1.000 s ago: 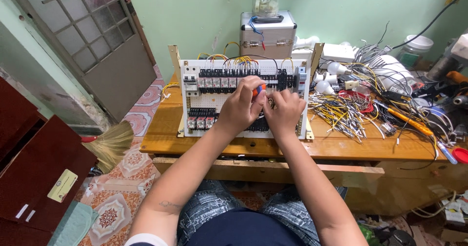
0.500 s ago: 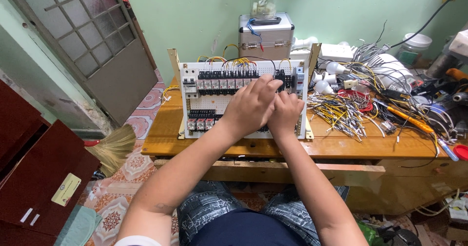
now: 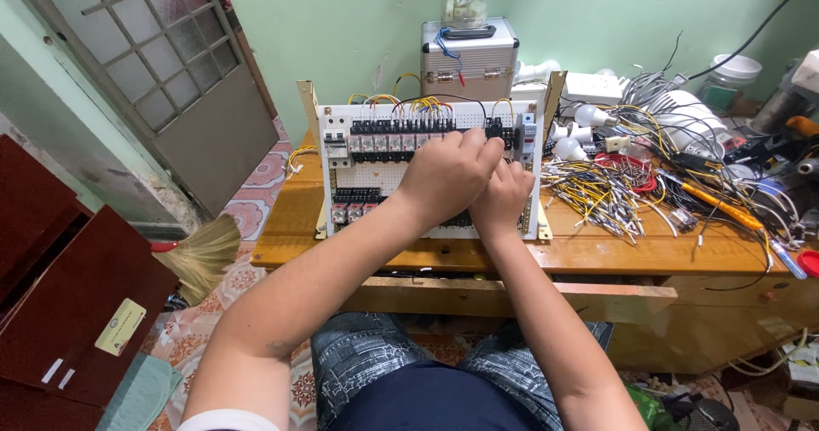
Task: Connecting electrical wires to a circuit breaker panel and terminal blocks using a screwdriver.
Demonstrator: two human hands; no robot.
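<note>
The white perforated control panel (image 3: 375,179), carrying rows of black relays and terminal blocks with yellow jumper wires along the top, stands tilted up on the wooden desk (image 3: 597,247), directly in front of the person. Both hands work at its right-centre: the left hand (image 3: 448,173) is curled over the upper relay row, its grip bunched together, and the right hand (image 3: 503,194) sits just beside and partly beneath it, fingers tucked under; whether either pinches a wire or a tool I cannot tell, since the hands hide their own fingertips. With both hands crowded on one spot, a push could rock the propped panel back, or a knuckle could snag a yellow jumper and pull it loose. The loose bundle of cut wires (image 3: 597,196) lies near on the right. Since a second ago, the small red-tipped tool seen between the hands has gone from sight and the left hand has slid rightwards over the right.
</note>
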